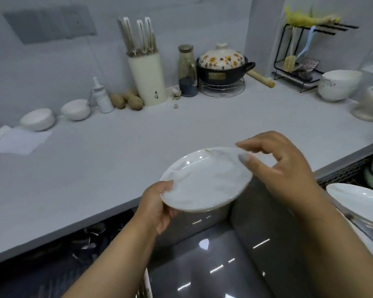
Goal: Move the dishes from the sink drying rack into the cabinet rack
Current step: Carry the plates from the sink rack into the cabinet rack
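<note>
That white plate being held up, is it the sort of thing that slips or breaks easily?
Probably yes. The plate looks glazed and glossy, so likely slick. It seems rigid ceramic, so a drop could chip it. The left hand grips one rim only; the right hand hovers by the other.

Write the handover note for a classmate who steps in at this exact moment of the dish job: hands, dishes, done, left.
Left hand grips the white plate by its near rim, level above the counter edge.
Right hand hovers open at the plate's far rim; contact unclear.
More dishes wait in the sink rack at right.
Done: one plate lifted out.
Left: put it in the cabinet rack, not clearly in view, then fetch the rest.
</note>
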Demonstrator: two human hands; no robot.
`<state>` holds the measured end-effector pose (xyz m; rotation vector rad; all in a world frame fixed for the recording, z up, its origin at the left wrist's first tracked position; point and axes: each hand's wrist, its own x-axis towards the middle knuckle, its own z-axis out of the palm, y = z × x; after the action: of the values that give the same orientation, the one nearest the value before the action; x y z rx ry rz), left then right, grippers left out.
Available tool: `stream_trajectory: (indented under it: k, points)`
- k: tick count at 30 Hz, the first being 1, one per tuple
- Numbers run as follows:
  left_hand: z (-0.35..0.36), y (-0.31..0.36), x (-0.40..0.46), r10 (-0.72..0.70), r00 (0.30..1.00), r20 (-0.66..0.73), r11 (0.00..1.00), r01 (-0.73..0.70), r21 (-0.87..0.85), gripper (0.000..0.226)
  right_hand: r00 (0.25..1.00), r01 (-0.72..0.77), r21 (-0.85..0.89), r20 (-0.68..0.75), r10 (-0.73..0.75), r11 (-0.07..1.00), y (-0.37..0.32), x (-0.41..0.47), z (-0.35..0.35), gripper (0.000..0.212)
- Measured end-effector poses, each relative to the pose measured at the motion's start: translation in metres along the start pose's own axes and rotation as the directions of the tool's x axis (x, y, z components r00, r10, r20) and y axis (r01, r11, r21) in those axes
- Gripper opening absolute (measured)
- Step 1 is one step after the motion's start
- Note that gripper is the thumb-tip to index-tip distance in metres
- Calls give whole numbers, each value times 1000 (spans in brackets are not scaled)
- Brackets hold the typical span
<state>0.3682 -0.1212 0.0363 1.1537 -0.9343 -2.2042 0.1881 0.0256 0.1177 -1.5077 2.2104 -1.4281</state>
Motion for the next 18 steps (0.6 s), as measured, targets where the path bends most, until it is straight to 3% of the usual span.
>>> stream_trajectory:
  k: [3, 5, 7, 10, 15, 18]
  points:
    - [-50, 17, -25, 100, 993, -67, 995, -102, -22, 30, 948, -317, 165, 87, 306, 934, -12, 11, 44, 25]
    - [-79, 24, -41, 140, 985, -102, 989, -143, -30, 34, 839, -535, 362, 335, 429, 764, -21, 9, 80, 29]
    - [-111, 31, -57, 163, 973, -163, 984, -173, -47, 38, 692, -707, 463, 608, 390, 534, -38, 0, 119, 36]
    - [-159, 35, -79, 168, 945, -281, 980, -191, -54, 41, 568, -808, 473, 783, 253, 351, -69, -11, 166, 41]
    - [-235, 38, -115, 163, 906, -391, 983, -185, -17, 44, 537, -829, 452, 806, 248, 328, -116, -29, 233, 26]
    - [-282, 35, -142, 158, 857, -490, 987, -146, 63, 46, 468, -856, 361, 845, 258, 370, -141, -44, 267, 29]
